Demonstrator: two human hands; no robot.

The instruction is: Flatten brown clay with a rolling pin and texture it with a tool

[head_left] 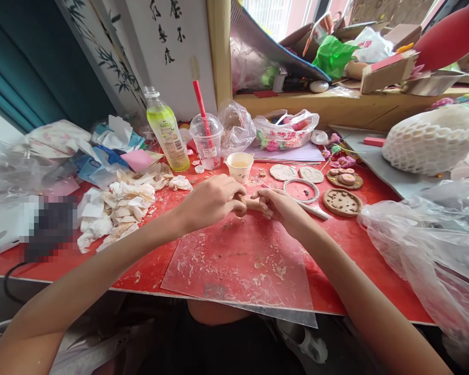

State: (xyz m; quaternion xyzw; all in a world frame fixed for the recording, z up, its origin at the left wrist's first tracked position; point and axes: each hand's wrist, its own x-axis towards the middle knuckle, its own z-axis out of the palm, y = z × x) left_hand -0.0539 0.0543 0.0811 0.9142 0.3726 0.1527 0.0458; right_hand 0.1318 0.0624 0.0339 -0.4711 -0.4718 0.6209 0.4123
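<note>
A lump of brown clay (240,207) is pinched between the thumb and fingers of my left hand (211,202), just above the clear plastic sheet (238,265). My right hand (278,204) is close on the right, fingers curled in against the same clay. Fingers partly hide its shape, so where it ends on the right is hard to make out. Clay crumbs and pale smears dot the sheet. Beyond my hands stands a paper cup (239,167) of cloudy liquid. Right of my right hand lie a clear ring (301,191) and a grey-tan stick (315,211).
Round clay pieces (342,202) and flat pale discs (283,172) lie at the back right. Crumpled tissues (121,203), a green drink bottle (167,133) and a plastic cup with red straw (207,140) stand left and behind. Plastic bags (426,250) cover the right edge.
</note>
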